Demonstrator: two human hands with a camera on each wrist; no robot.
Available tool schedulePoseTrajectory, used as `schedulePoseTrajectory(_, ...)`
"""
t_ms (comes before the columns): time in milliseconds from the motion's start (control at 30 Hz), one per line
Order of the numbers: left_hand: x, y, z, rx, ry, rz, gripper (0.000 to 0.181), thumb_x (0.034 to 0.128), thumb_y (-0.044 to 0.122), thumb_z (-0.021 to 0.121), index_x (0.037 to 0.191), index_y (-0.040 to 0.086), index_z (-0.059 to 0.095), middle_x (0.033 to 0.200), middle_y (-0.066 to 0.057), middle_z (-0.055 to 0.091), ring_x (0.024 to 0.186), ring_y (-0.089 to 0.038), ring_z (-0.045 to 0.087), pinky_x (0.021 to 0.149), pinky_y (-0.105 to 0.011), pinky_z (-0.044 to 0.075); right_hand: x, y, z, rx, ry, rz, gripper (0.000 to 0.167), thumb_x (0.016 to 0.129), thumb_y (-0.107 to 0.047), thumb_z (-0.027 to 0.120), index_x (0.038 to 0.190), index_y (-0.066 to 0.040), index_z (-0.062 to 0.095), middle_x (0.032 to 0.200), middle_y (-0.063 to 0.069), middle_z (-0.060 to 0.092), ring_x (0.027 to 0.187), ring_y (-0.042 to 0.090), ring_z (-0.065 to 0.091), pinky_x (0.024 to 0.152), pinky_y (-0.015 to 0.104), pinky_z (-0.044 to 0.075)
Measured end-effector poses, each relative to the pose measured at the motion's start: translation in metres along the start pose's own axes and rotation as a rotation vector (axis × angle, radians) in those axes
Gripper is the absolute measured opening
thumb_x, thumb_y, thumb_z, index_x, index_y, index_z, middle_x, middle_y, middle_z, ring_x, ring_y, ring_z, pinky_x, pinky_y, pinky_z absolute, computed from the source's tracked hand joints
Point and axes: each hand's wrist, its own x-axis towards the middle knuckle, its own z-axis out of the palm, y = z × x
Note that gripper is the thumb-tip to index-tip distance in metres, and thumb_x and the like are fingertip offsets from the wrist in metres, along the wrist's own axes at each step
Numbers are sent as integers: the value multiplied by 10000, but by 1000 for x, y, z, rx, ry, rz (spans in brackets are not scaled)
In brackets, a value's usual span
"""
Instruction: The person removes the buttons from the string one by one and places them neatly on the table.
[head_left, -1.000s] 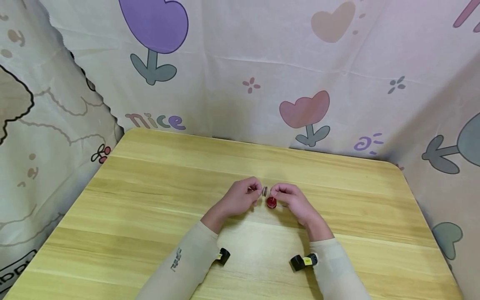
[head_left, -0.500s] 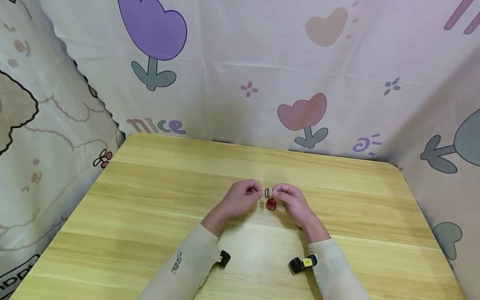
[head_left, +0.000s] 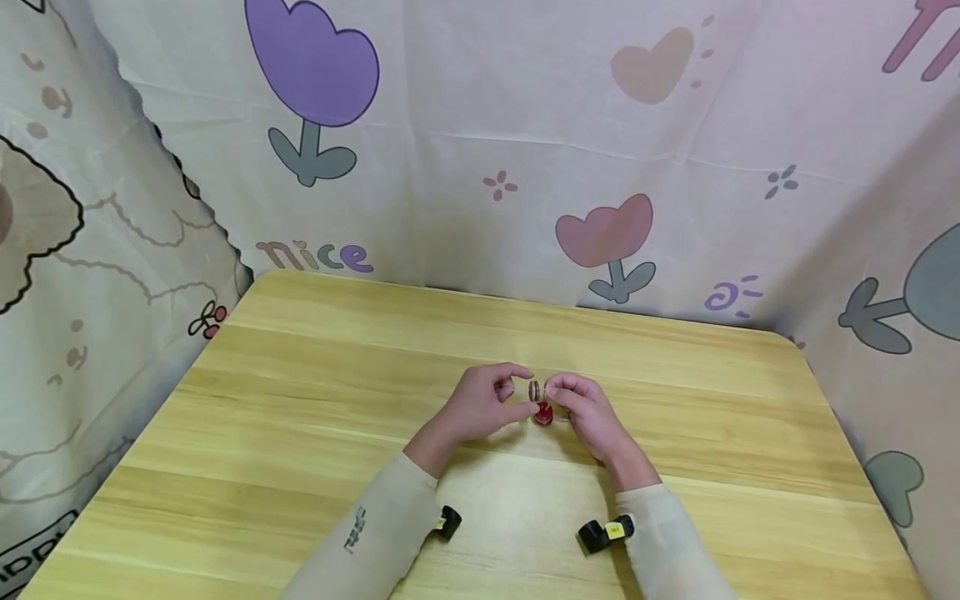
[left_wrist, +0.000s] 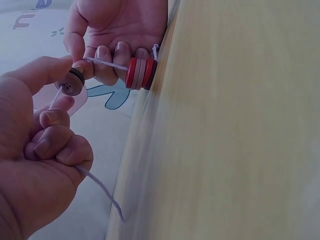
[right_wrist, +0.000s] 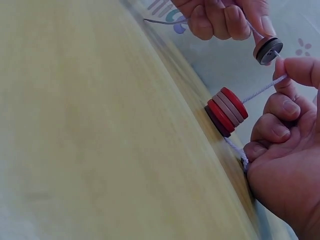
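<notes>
Red, pinkish and dark buttons [right_wrist: 226, 111] are stacked on a pale string [right_wrist: 262, 90], low over the table. A second, smaller set, one brown and one black button [left_wrist: 71, 82], sits farther along it between both hands. My left hand [head_left: 480, 404] keeps the string in its curled lower fingers, while its thumb and index finger are spread around the small set. A loose string end [left_wrist: 102, 190] hangs below that fist. Between thumb and index finger, my right hand [head_left: 588, 408] pinches the string in the stretch between the two sets. A knot [right_wrist: 244, 162] shows past the red stack.
Under both hands lies a wood-grain table [head_left: 315, 375]. A printed cloth [head_left: 450, 100] hangs behind it and along its sides. Small black cameras [head_left: 596, 536] are worn at both wrists.
My left thumb and index finger have parted from their pinch and spread around the brown and black buttons. The right hand keeps its pinch, almost still. The head view has tilted slightly.
</notes>
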Motion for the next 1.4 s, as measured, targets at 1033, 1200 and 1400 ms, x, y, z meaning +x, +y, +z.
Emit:
schedulePoseTrajectory(1033, -3, -5, -13, 56, 56, -24, 115, 820, 148, 763, 880, 177, 670, 686, 6, 509, 566, -85, 411, 550, -267, 373, 1, 1, 0, 6, -9, -14, 198, 984, -65, 546, 938, 125, 576, 901, 56, 580, 901, 188, 518, 840, 311, 424)
schedulePoseTrajectory(1200, -4, -4, -18, 53, 57, -15, 119, 814, 107, 747, 891, 151, 667, 705, -18, 519, 577, -95, 417, 553, -259, 371, 0, 0, 0, -5, -3, -10, 299, 991, -76, 541, 984, 220, 503, 883, 46, 556, 878, 173, 496, 820, 318, 412)
schedulePoseTrajectory(1400, -5, -5, -22, 44, 65, -12, 116, 818, 83, 739, 905, 122, 673, 715, -28, 528, 586, -105, 428, 565, -266, 382, 0, -1, -1, 5, -2, -6, 229, 992, -82, 543, 953, 144, 560, 887, 34, 559, 872, 160, 494, 813, 316, 412)
